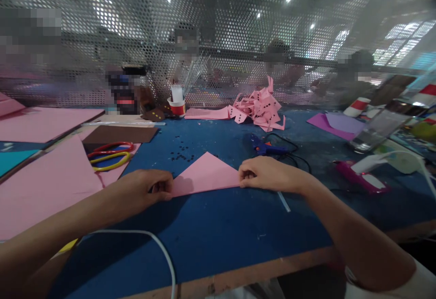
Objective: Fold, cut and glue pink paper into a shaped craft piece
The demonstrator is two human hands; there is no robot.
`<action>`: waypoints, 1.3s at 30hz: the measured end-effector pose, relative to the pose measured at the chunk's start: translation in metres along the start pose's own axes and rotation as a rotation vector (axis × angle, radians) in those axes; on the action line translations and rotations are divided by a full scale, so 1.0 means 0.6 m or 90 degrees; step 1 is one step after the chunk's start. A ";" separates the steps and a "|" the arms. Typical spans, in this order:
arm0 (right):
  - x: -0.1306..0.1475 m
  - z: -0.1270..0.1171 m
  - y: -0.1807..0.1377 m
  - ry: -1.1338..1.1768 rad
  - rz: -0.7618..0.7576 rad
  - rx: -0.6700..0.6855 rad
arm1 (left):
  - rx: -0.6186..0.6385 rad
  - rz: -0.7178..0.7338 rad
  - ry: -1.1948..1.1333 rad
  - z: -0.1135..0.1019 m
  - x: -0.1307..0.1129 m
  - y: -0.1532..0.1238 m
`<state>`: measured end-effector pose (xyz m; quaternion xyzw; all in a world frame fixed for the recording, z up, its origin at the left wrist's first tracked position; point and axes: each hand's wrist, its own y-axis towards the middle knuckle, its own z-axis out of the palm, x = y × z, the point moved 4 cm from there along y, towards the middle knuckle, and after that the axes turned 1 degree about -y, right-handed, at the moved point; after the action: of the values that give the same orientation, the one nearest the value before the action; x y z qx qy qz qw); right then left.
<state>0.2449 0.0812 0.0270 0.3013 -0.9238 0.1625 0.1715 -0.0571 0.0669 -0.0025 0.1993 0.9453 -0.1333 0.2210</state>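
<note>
A pink paper triangle (207, 175) lies on the blue tabletop, its peak pointing away from me and its long edge toward me. At its left corner my left hand (151, 186) pinches the paper between thumb and fingers. My right hand (260, 174) grips the right corner in the same way, fingers curled. Just beyond my right hand rests a blue glue gun (269, 147) with a dark cord. A clear glue stick (284, 201) lies below my right wrist. Small black dots (182, 154) are scattered behind the triangle.
Scissors with red and yellow handles (112, 160) lie on pink sheets (47, 185) at left, beside a brown sheet (119, 134). A pink paper pile (259, 108) and a paper cup (176, 107) stand near the perforated screen (221, 26). A white cable (163, 249) crosses the front.
</note>
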 end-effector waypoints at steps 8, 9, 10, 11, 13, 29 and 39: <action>-0.010 -0.002 -0.003 -0.014 -0.004 0.001 | 0.001 -0.004 0.003 0.000 -0.002 0.000; -0.011 -0.002 -0.003 -0.020 -0.003 0.004 | 0.000 -0.004 0.006 0.000 -0.002 -0.001; -0.011 -0.002 -0.003 -0.026 -0.001 0.007 | 0.000 -0.005 0.010 0.000 -0.001 -0.001; -0.012 -0.003 -0.004 -0.029 0.001 0.011 | 0.001 -0.007 0.013 0.000 0.000 0.000; -0.013 -0.003 -0.005 -0.035 0.004 0.015 | 0.002 -0.011 0.014 0.001 0.003 0.001; -0.017 -0.012 -0.012 -0.067 0.001 0.014 | 0.004 -0.004 0.033 -0.001 0.001 0.001; -0.025 -0.013 -0.015 -0.063 0.009 0.020 | 0.018 -0.015 0.027 -0.008 -0.014 -0.002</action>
<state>0.2636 0.0853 0.0293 0.3052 -0.9305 0.1633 0.1197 -0.0527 0.0649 0.0057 0.1944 0.9500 -0.1450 0.1966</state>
